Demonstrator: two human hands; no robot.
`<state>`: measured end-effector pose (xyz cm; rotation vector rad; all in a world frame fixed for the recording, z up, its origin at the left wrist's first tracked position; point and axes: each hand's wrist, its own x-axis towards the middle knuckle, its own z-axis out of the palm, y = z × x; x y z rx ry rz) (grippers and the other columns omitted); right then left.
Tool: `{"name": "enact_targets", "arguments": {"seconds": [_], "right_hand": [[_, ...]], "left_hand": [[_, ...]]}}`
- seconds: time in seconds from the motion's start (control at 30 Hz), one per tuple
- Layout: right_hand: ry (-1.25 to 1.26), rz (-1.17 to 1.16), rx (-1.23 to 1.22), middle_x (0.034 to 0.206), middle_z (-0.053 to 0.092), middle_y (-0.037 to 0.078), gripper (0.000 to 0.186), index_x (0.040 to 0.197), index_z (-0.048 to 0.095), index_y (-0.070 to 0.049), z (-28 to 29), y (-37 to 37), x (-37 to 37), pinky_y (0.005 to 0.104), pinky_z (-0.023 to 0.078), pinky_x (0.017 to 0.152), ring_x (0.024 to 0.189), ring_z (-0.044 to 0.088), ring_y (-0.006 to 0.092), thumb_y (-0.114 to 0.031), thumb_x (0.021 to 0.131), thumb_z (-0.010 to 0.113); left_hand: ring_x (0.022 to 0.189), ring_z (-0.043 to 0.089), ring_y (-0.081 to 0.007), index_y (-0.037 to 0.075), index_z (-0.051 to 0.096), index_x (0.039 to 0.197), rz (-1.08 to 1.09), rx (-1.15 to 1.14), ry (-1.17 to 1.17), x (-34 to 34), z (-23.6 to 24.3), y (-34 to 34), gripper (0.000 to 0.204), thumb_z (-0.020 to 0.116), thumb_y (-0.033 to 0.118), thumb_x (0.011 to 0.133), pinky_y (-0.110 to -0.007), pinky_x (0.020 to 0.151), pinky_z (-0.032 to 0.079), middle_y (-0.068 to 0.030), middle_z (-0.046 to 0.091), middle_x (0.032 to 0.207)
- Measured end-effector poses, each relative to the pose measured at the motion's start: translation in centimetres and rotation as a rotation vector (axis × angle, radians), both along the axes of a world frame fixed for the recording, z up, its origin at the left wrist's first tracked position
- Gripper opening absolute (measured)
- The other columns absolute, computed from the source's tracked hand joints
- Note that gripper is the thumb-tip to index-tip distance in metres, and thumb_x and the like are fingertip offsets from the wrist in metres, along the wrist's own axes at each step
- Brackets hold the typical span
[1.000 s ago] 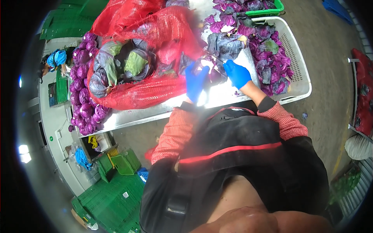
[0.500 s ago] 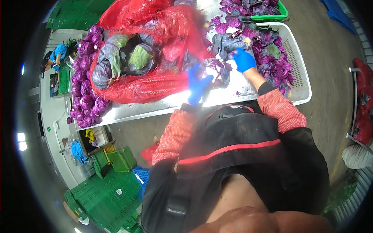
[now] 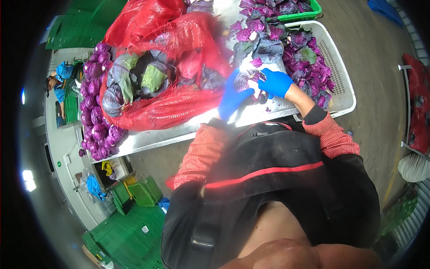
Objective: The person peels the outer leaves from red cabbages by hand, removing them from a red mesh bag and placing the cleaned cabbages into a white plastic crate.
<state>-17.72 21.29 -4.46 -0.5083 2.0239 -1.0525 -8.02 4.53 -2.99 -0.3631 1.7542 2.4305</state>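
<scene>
A red cabbage (image 3: 244,80) with a pale cut end sits near the front edge of the metal table (image 3: 152,140). Around its left side wraps my left hand (image 3: 231,97), in a blue glove. My right hand (image 3: 276,84), gloved in blue too, has its fingers bent against the right side of the cabbage, at its outer leaves; their tips are partly hidden. Dark loose leaves (image 3: 268,50) lie just beyond. To the left, an opened red mesh sack (image 3: 165,110) holds untrimmed cabbages with green and dull purple outer leaves (image 3: 153,78).
At the right stands a white crate (image 3: 342,76) full of purple leaves, with a green crate (image 3: 319,10) behind it. Peeled purple cabbages (image 3: 96,115) are piled at the table's left end. Green crates (image 3: 127,235) stand lower left. Another person (image 3: 65,71) is far left.
My right hand has come left and down from the loose leaves onto the cabbage. The left hand stays at its left side. The view has shifted slightly.
</scene>
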Motion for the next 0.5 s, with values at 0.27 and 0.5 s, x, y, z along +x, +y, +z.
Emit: {"name": "enact_targets", "arguments": {"seconds": [0.27,0.5], "right_hand": [[0.059,-0.366,-0.092,0.081,0.062,0.017,0.026,0.097,0.058,-0.009,-6.9,2.5,0.2,0.0382,0.048,0.057,0.068,0.061,0.0305,-0.029,0.081,0.052],[0.081,-0.180,-0.144,0.084,0.062,0.014,0.033,0.108,0.055,-0.011,-3.3,1.3,-1.6,0.0324,0.049,0.057,0.065,0.062,0.0218,-0.031,0.082,0.054]], "left_hand": [[0.103,0.050,-0.0192,0.008,0.026,0.135,-0.030,0.078,-0.069,-0.2,0.2,-0.3,0.076,0.069,0.007,0.073,-0.030,0.083,0.047,-0.0096,0.042,0.123],[0.092,0.054,-0.0178,0.006,0.027,0.133,0.163,0.018,0.066,1.0,0.2,-0.2,0.068,0.062,0.000,0.075,-0.029,0.074,0.048,-0.0115,0.046,0.116]]}}
